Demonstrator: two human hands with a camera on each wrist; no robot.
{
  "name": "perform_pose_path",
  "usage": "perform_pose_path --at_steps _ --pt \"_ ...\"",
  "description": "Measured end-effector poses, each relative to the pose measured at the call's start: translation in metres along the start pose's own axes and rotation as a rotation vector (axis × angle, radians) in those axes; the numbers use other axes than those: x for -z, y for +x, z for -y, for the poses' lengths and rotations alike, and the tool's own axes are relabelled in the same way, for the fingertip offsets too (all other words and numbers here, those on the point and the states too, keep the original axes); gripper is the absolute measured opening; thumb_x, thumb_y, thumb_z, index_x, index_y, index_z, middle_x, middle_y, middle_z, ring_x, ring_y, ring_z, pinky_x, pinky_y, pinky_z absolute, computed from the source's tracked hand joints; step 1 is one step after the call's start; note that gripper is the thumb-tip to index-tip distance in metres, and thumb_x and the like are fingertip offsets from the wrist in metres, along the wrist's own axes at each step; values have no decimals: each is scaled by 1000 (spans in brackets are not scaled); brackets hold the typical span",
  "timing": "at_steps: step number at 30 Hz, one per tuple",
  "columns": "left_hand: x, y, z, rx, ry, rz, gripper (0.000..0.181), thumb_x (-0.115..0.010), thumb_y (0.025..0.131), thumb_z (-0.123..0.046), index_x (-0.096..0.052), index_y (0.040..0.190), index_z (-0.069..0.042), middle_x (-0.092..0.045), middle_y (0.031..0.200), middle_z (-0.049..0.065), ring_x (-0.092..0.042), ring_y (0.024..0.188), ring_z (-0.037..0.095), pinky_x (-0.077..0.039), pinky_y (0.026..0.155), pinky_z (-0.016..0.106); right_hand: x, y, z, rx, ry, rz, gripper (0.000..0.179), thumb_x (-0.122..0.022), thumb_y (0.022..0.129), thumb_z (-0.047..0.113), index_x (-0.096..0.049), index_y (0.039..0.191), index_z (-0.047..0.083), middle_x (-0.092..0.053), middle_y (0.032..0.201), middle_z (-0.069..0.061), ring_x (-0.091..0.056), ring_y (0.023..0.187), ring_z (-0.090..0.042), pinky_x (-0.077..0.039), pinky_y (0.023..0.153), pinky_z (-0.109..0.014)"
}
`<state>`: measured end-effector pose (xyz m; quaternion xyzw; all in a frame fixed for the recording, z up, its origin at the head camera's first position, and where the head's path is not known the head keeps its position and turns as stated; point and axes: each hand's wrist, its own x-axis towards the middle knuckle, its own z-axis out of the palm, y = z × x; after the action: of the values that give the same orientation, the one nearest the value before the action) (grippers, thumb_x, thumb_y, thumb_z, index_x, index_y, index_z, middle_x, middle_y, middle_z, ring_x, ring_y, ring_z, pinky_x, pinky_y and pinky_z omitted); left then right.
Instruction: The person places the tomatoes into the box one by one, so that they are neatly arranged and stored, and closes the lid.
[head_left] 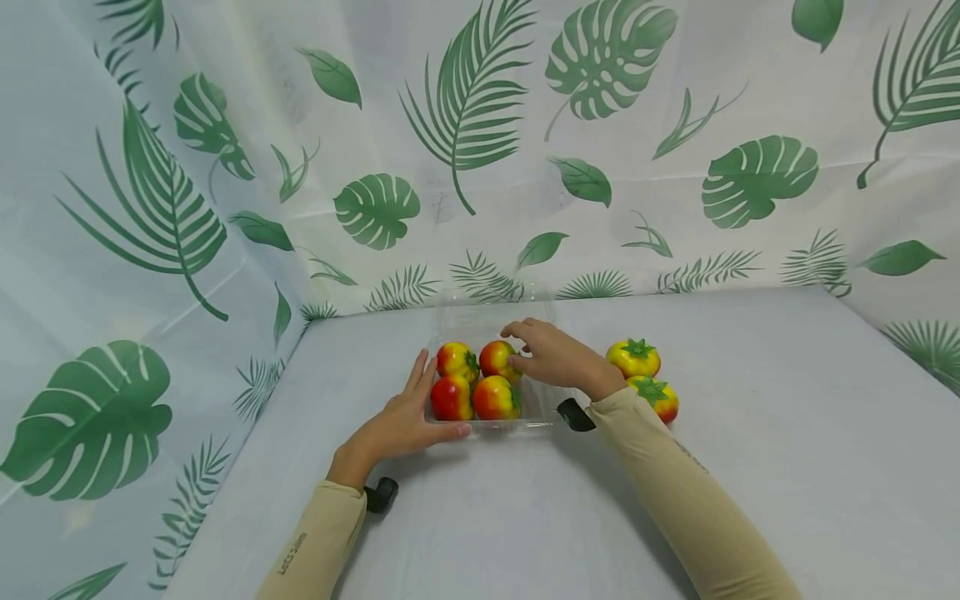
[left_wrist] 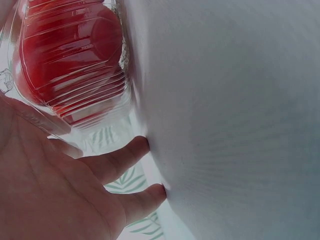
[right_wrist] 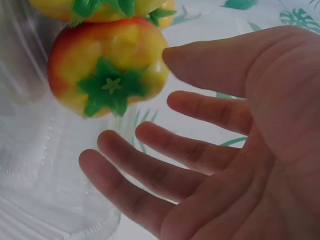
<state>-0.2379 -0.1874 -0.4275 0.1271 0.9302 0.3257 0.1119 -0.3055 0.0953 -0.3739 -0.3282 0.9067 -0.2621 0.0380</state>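
A clear plastic clamshell box (head_left: 537,403) lies with its lid (head_left: 495,315) raised at the back. Inside are several red-and-yellow tomatoes with green star-shaped tops, in two rows toward the left. My left hand (head_left: 397,423) spans the box's front left corner, fingers stretched along the left side and thumb at the front edge. In the left wrist view, two fingertips rest beside the box and red shows through its ribbed wall. My right hand (head_left: 557,354) hovers over the box by the back right tomato (right_wrist: 110,70), its thumb tip right at the fruit and its fingers spread apart.
Two more tomatoes, one farther back (head_left: 633,360) and one nearer (head_left: 654,400), stand right of the box, partly behind my right forearm. A pale cloth covers the table (head_left: 480,517). Leaf-printed curtain (head_left: 510,167) hangs behind and at both sides.
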Motion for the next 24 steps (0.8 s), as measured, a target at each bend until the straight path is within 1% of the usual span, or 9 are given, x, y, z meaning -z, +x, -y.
perform_pose_path --at_steps 9,17,21,24 --pt "0 1 1 -7 -7 5 128 -77 85 -73 4 174 -28 15 179 -4 -31 151 57 -31 114 77 7 -5 2 -20 -10 -17 42 -63 108 16 -59 144 -4 -60 143 -25 -65 122 -42 -55 104 -53" --pt "-2 2 1 -11 -6 9 127 -77 86 -72 6 173 -29 16 179 -5 -31 151 56 -30 116 77 28 -25 6 -29 0 -103 42 -62 109 18 -57 145 -4 -56 144 -25 -64 122 -44 -54 103 -56" --pt "-1 2 2 -19 -9 9 129 -76 86 -71 6 173 -25 17 178 -3 -29 153 53 -28 118 75 39 -35 5 -60 0 -120 46 -62 109 21 -55 149 -2 -54 149 -24 -61 127 -43 -53 106 -58" --pt "-1 1 2 -25 -13 6 130 -77 87 -70 6 173 -21 16 179 -1 -26 156 51 -26 119 73 47 -44 4 -108 -6 -133 50 -63 109 24 -53 152 0 -49 154 -25 -54 135 -42 -48 111 -60"
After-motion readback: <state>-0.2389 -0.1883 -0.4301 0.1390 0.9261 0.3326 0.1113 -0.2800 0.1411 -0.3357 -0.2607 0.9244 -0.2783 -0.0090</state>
